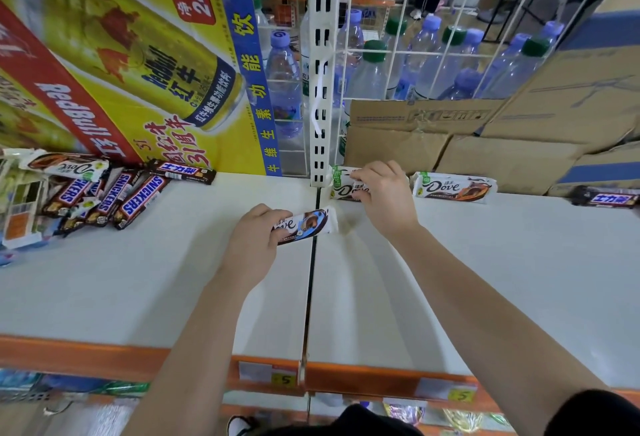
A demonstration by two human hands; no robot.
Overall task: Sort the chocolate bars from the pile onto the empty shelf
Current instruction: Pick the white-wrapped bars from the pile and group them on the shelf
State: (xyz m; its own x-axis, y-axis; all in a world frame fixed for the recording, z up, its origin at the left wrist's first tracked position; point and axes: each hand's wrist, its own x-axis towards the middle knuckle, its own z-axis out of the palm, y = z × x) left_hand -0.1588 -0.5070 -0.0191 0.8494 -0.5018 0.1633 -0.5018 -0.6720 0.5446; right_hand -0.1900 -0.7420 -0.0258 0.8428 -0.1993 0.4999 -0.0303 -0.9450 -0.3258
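1. Far left, the pile of chocolate bars, Snickers with a Dove on top, lies heaped on the white shelf; it sits at the foot of a yellow Red Bull carton.
2. Toward the middle, the left hand grips a blue-trimmed Dove bar by its left end, fingers curled round the wrapper; the bar's free end reaches over the dark seam between the two shelf boards.
3. Behind the seam stands a slotted white post; water bottles show through the wire grid beside it.
4. Just right of the post, the right hand grips a green-tagged Dove bar at the back of the shelf; its fingers are curled over the bar's right half.
5. Just beside that, a second green-tagged Dove bar lies flat against the cardboard boxes; well apart at the right edge lies a dark bar.
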